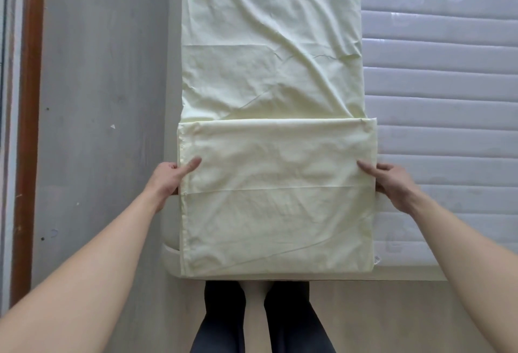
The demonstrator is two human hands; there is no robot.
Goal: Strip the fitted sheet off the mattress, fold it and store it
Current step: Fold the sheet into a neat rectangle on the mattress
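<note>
The pale yellow-green fitted sheet (272, 72) lies off the mattress as a long narrow strip running away from me along the left part of the bare quilted mattress (443, 117). Its near end is folded over into a flat rectangle (277, 201) at the mattress's near edge. My left hand (172, 177) grips the left edge of that folded part, thumb on top. On the opposite side, my right hand (392, 181) pinches the right edge, thumb lying on the cloth. Both sets of fingers are tucked under the fabric.
A grey floor (103, 100) runs along the left of the bed, with a brown wooden strip (28, 128) at the far left. My legs in dark trousers (263, 322) stand at the foot of the mattress.
</note>
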